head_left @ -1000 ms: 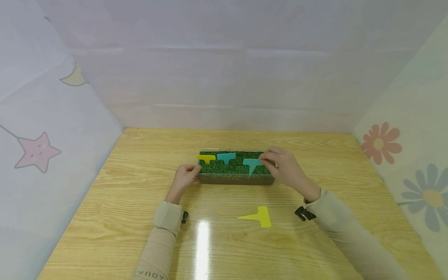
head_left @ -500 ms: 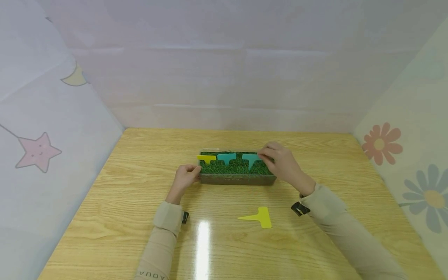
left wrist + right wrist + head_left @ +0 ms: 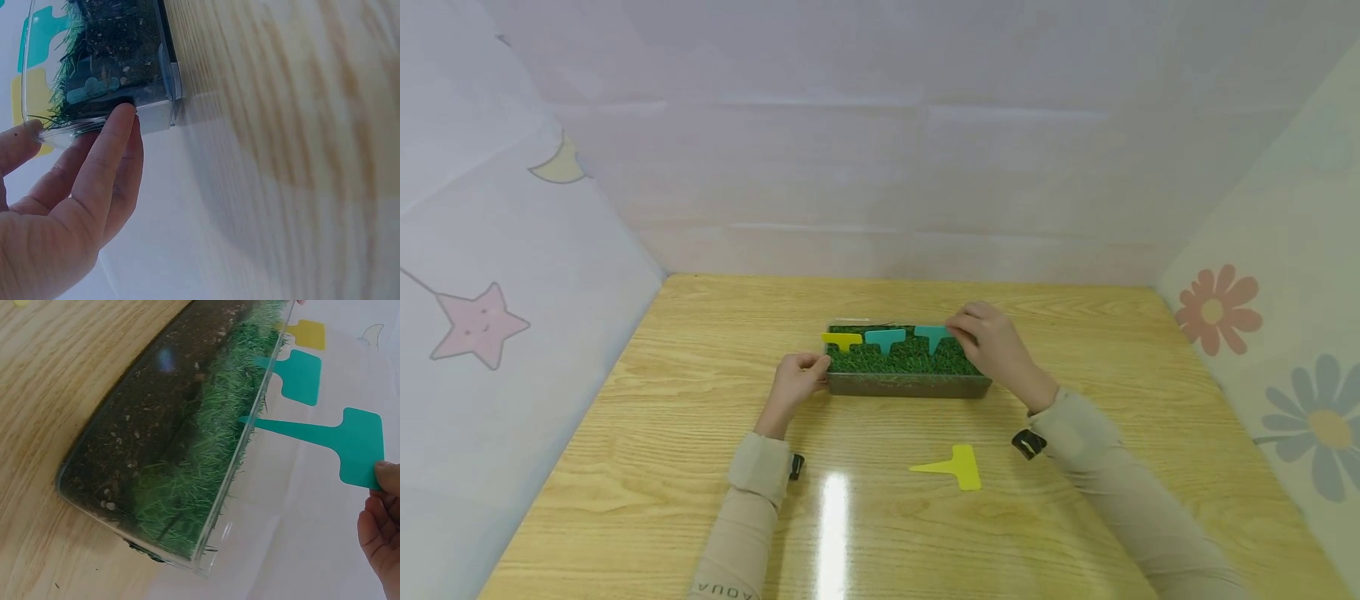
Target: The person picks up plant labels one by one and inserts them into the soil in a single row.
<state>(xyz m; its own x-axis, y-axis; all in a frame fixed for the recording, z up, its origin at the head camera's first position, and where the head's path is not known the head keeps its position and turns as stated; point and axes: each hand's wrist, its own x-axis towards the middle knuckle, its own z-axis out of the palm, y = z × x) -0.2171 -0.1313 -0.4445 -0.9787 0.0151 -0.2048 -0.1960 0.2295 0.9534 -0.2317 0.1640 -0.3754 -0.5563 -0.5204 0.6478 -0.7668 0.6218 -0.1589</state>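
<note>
A clear planter box (image 3: 910,386) of dark soil and green grass stands on the table. My left hand (image 3: 794,383) holds its left end, thumb at the rim and fingers against the end wall (image 3: 153,115). My right hand (image 3: 992,342) pinches one corner of a teal T-shaped plant label (image 3: 359,447) between thumb and fingers. This label is upright over the grass, its pointed tip at grass level; how deep the tip goes I cannot tell. Left of it, a second teal plant label (image 3: 886,339) and a yellow plant label (image 3: 842,340) stand in the grass.
Another yellow plant label (image 3: 964,467) lies flat on the wooden table (image 3: 700,350), in front of the planter and towards the right. Pale walls with printed flowers (image 3: 1217,308) and a star (image 3: 481,325) enclose the table.
My right hand has moved a little left and back with the teal label, which went from in front of the planter's near edge to over the grass. The left hand keeps its place.
</note>
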